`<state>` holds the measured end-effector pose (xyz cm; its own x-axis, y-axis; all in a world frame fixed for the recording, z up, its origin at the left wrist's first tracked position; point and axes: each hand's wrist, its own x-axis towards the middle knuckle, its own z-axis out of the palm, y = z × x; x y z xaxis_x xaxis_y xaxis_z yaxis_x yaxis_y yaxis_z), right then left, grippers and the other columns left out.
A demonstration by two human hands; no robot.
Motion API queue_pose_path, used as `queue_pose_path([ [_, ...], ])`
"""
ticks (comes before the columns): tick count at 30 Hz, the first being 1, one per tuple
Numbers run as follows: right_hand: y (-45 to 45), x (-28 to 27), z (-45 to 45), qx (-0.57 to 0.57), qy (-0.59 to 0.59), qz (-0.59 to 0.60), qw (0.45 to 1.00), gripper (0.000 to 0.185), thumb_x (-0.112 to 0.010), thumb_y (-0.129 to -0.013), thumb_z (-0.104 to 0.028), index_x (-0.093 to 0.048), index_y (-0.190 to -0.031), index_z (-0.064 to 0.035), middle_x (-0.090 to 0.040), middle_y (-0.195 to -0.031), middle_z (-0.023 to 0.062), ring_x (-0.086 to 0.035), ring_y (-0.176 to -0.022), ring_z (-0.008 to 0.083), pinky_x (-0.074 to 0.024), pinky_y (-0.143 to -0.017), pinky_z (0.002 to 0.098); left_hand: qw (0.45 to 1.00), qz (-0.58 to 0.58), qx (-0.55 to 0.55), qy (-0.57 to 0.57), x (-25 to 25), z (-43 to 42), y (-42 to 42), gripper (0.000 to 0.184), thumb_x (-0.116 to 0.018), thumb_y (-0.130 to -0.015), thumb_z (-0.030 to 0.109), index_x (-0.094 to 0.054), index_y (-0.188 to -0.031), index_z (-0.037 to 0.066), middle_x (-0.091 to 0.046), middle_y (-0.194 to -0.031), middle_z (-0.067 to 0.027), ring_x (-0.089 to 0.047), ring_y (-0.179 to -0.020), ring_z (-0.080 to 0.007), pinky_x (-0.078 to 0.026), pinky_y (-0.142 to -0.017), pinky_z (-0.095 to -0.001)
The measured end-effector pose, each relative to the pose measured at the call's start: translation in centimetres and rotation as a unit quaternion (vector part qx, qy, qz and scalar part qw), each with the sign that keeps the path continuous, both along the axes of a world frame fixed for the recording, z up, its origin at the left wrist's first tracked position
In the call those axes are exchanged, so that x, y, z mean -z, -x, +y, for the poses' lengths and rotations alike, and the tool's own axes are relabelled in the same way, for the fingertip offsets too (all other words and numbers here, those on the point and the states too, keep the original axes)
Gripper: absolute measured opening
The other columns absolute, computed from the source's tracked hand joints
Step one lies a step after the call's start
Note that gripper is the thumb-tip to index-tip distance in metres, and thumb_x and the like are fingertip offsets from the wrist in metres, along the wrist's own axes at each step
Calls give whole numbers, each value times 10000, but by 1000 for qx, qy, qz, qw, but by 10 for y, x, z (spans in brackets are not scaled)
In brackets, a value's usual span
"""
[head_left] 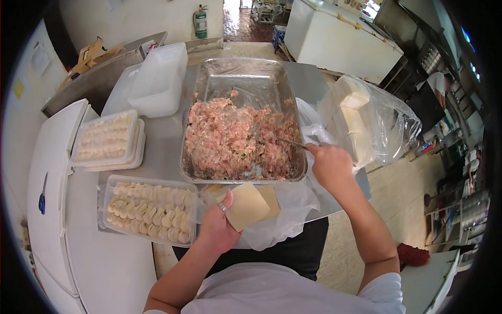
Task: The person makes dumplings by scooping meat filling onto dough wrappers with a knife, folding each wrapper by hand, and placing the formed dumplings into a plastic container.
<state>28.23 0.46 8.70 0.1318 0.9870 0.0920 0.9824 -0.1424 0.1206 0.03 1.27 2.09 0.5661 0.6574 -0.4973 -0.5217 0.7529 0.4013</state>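
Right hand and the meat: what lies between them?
In the head view, a slim tool gripped by the right hand crosses the tray's rim to the meat.

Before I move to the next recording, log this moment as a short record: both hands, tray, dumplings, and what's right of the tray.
Left hand: holding a square dough wrapper
Right hand: gripping a thin utensil, its far end in the filling
Metal tray: contains raw minced-meat filling
Dumplings: in rows in a plastic container left of the left hand
Right of tray: clear plastic bag around pale stacks
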Motion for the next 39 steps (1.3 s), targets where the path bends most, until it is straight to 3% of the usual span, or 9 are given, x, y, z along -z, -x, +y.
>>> queue_pose_path([
  [2, -1, 12, 18, -44, 60, -51, 996, 207, -592, -856, -115, -700, -1034, -112, -712, -912, 101, -727, -847, 288, -589, -682, 410, 1000, -10, -7, 20, -8, 1, 1, 480, -398, -1095, 381, -532, -1364, 6, -633, -1320, -110, -608, -1219, -249, -455, -1079, -392],
  [8, 31, 7, -20, -203, 82, -19, 976, 228, -599, -853, -119, -660, -1069, -79, -684, -876, 76, -714, -806, 265, -589, -686, 391, 998, -46, -29, 21, -18, 7, 22, 516, -374, -1091, 418, -533, -1368, 12, -623, -1339, -123, -587, -1255, -278, -438, -1095, -433],
  [12, 22, -23, -13, -125, 38, -14, 991, 201, -610, -808, -80, -702, -985, -103, -674, -800, 72, -711, -752, 265, -574, -632, 395, 997, -65, -41, -16, -20, 13, 31, 511, -400, -1080, 409, -536, -1367, 8, -629, -1334, -132, -604, -1238, -292, -442, -1093, -446],
  [15, 20, -23, -4, -123, 24, -1, 992, 327, -623, -748, -40, -763, -1024, -147, -693, -782, 56, -705, -726, 268, -562, -623, 416, 995, -82, -45, -26, -16, 17, 34, 513, -412, -1077, 406, -535, -1368, 1, -635, -1324, -143, -615, -1225, -299, -448, -1089, -444],
  [24, 36, -18, 17, -125, 145, 1, 982, 266, -616, -755, -67, -750, -982, -103, -713, -783, 103, -719, -751, 301, -567, -626, 445, 994, -88, -61, -38, -17, 16, 38, 525, -396, -1086, 403, -495, -1394, -11, -607, -1367, -137, -583, -1279, -275, -428, -1113, -415],
  [30, 47, -27, 29, -179, 163, 23, 970, 192, -627, -758, -80, -730, -919, -89, -707, -750, 120, -715, -725, 318, -555, -615, 469, 993, -80, -69, -48, -21, 16, 45, 522, -390, -1088, 395, -495, -1394, -14, -605, -1367, -145, -580, -1281, -283, -420, -1120, -424],
  [33, 46, -28, 24, -167, 179, 55, 968, 176, -643, -779, -91, -748, -920, -98, -697, -734, 133, -709, -727, 331, -549, -624, 479, 992, -85, -77, -51, -22, 17, 52, 523, -388, -1089, 392, -493, -1396, -19, -604, -1366, -147, -580, -1278, -288, -415, -1123, -430],
  [36, 42, -17, 19, -160, 115, 128, 972, 211, -654, -802, -85, -775, -974, -100, -708, -769, 155, -703, -744, 348, -549, -646, 471, 991, -83, -90, -51, -18, 19, 55, 530, -390, -1088, 395, -490, -1399, -22, -596, -1375, -151, -577, -1278, -296, -410, -1127, -435],
  [39, 34, 4, 20, -132, 82, 256, 954, 204, -625, -861, -145, -773, -1001, -132, -717, -834, 170, -695, -791, 396, -561, -707, 486, 992, -64, -98, -55, -19, 22, 54, 525, -381, -1092, 392, -492, -1398, -19, -585, -1388, -158, -567, -1288, -304, -407, -1130, -438],
])
